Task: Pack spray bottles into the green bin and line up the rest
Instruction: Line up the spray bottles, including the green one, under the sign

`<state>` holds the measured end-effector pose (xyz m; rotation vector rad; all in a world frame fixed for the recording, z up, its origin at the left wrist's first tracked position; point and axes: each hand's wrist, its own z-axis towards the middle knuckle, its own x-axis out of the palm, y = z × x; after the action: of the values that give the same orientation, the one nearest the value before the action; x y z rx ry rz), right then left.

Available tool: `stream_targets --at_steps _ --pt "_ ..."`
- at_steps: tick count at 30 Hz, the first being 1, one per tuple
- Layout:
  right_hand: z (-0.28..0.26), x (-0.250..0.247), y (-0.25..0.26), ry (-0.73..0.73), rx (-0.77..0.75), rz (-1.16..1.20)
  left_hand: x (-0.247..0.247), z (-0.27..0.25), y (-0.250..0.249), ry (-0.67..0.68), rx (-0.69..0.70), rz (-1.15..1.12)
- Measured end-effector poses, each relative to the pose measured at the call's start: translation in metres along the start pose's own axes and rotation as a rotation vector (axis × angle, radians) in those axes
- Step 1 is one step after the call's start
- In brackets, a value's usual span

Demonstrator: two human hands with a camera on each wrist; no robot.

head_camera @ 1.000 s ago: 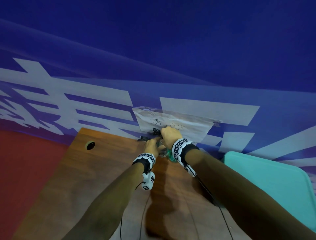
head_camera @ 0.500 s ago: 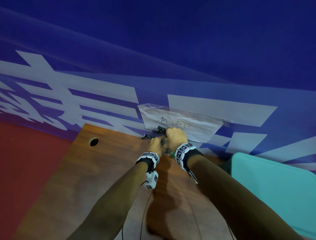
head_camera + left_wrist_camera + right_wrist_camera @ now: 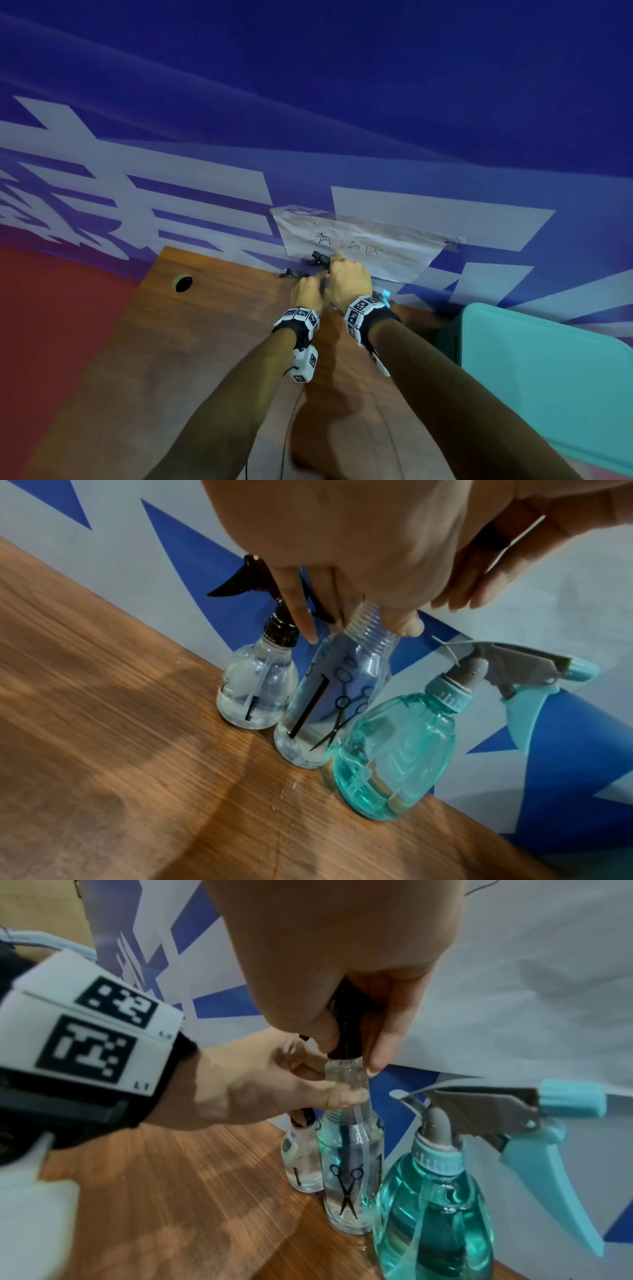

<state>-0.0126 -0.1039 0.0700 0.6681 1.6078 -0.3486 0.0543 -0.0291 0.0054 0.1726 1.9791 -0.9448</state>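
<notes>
While the left hand [image 3: 260, 1085] pinches the threaded neck of the middle clear bottle [image 3: 349, 1185] between curled fingers and thumb, the right hand [image 3: 342, 961] curls round its black spray head [image 3: 342, 1031] from above. This bottle stands at the tabletop's [image 3: 137, 750] far edge, between a smaller clear bottle [image 3: 257, 693] and a teal bottle [image 3: 394, 758]; all three hold liquid. The green bin [image 3: 548, 383] sits at the right edge.
</notes>
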Motion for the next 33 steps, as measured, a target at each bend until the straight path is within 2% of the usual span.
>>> stream_targets --at_steps 9,24,31,33 --pt "0.002 0.002 0.004 0.031 0.041 0.010 0.000 0.004 0.002 0.022 -0.022 0.071" --pt "0.005 0.004 -0.003 -0.011 -0.002 -0.019 0.002 0.002 0.000 -0.029 0.004 0.062" --pt "-0.010 -0.008 -0.014 0.067 0.012 0.160 -0.004 0.002 -0.003 -0.014 0.031 0.034" --pt "-0.020 -0.011 -0.015 0.030 0.015 0.173 -0.007 -0.001 0.002 -0.036 0.037 0.018"
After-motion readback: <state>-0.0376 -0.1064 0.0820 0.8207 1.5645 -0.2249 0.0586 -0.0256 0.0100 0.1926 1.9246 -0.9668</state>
